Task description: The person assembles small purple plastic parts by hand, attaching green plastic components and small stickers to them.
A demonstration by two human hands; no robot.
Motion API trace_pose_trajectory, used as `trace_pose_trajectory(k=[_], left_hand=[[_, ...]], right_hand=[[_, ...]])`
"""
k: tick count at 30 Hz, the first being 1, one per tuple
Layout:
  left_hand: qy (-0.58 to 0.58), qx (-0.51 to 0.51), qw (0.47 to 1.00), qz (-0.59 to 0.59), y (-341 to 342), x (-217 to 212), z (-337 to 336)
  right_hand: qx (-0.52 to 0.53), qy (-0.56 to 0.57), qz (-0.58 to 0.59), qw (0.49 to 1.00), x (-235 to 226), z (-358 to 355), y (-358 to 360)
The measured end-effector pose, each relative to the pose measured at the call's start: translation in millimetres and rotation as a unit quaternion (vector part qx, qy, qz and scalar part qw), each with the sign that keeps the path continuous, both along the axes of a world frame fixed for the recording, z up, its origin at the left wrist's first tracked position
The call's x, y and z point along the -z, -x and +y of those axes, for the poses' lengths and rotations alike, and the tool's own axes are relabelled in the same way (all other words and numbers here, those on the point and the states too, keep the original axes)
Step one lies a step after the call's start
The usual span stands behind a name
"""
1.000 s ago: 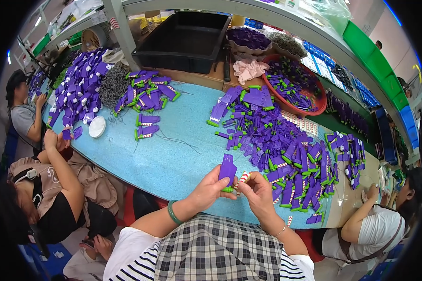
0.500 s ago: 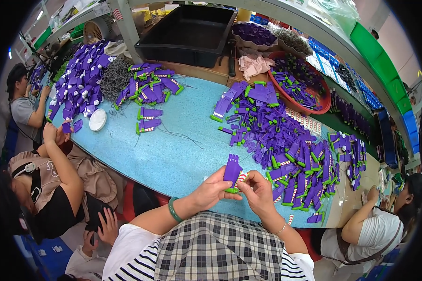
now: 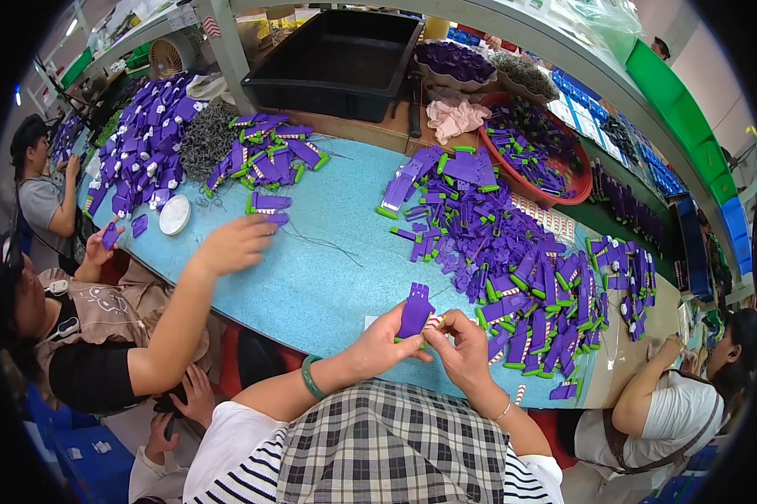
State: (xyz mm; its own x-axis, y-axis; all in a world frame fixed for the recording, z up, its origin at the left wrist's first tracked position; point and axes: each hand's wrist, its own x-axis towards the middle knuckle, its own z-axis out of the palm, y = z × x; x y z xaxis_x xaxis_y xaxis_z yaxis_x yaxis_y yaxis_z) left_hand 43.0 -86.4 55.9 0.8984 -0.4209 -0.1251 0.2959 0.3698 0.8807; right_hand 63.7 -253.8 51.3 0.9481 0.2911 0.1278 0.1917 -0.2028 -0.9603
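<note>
Upright, purple plastic piece [image 3: 415, 309] between both hands.

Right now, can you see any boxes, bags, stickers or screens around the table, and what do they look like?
Clear plastic bag: up on the shelf at the far right, crumpled and see-through.
Blue boxes: in a row under that shelf, behind the red basin, small and rectangular.
Red-and-white striped strips: on the table beside the basin, flat.
No screens in view.

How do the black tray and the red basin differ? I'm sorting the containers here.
The black tray is rectangular, dark and looks empty; the red basin is round and holds purple and green parts. The tray sits left of the basin. Both stand at the table's far edge.
</note>
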Motion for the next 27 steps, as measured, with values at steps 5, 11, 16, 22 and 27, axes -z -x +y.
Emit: trace_pose_trajectory(k=[5, 11, 16, 22, 27], left_hand=[[0.019, 0.012, 1.000, -0.020, 0.6, 4.6, -1.1], [-0.018, 0.012, 0.997, -0.080, 5.0, 3.1, -3.8], [0.032, 0.036, 0.999, -0.011, -0.8, -7.2, -2.0], [0.202, 0.144, 0.934, 0.259, 2.0, 15.1, -18.7], [0.278, 0.300, 0.884, 0.227, -4.6, -2.2, -12.5]], right_hand=[[0.024, 0.057, -0.099, 0.993, -13.7, 0.3, -1.8], [0.029, 0.114, -0.200, 0.973, -13.5, -3.9, -3.8], [-0.034, 0.047, -0.040, 0.998, -12.7, -1.4, -3.2], [-0.152, 0.082, -0.069, 0.983, -18.2, 0.4, -13.8], [-0.131, -0.096, 0.095, 0.982, -20.8, -4.3, -8.4]])
